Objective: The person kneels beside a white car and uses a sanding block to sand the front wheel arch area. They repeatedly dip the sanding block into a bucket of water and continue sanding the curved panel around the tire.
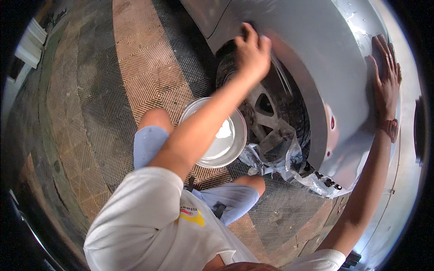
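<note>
My left hand (253, 54), blurred, is raised at the upper rim of the wheel arch, fingers bent and apart, with nothing visible in them. My right hand (385, 77) lies flat with outstretched fingers on the silver car panel (348, 99) at right. Below my left hand is a wheel (264, 108) with a dark tyre. A round metal basin (233, 151) of clear liquid sits on the floor beneath my left forearm, partly hidden by it. Crumpled translucent plastic sheeting (289, 167) hangs around the lower wheel and panel edge. Small red marks show on the panel.
I am low on a grid-tiled floor (144, 54) in tan and dark strips, my bare knees either side of the basin. The car body fills the upper and right side. A pale object (31, 43) stands at the far left edge.
</note>
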### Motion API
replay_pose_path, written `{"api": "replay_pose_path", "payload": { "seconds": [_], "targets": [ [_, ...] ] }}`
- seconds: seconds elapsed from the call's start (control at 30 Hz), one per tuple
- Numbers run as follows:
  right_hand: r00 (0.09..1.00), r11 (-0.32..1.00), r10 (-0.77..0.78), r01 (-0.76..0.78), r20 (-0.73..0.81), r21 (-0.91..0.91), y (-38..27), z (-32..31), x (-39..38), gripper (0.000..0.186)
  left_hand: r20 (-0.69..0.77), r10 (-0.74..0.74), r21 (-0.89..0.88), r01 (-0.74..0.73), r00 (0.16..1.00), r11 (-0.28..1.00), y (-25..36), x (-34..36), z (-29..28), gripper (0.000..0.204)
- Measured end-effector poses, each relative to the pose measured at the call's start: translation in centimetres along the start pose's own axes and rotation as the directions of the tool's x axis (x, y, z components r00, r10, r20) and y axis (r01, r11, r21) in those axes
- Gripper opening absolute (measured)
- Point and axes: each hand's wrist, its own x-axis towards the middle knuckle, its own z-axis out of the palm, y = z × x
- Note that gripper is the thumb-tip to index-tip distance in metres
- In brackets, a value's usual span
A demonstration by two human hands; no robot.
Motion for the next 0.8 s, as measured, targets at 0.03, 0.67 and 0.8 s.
{"api": "replay_pose_path", "payload": {
  "seconds": [0.03,0.67,0.8],
  "targets": [
    [1.0,1.0,0.007,-0.007,0.019,0.0,-0.2,0.0,0.1,0.055,-0.063,0.208,0.012,-0.208,0.976,0.978,1.0,-3.2,0.9,0.083],
    [0.998,0.995,0.057,-0.056,-0.013,0.084,-0.9,-0.6,0.2,0.056,0.004,0.13,0.058,-0.13,0.992,0.99,1.5,0.7,-1.7,0.082],
    [0.978,0.973,0.176,-0.191,0.113,0.132,-3.8,-4.0,1.8,0.062,-0.104,0.304,0.092,-0.295,0.947,0.951,2.8,-5.2,1.8,0.081]
  ]
}}
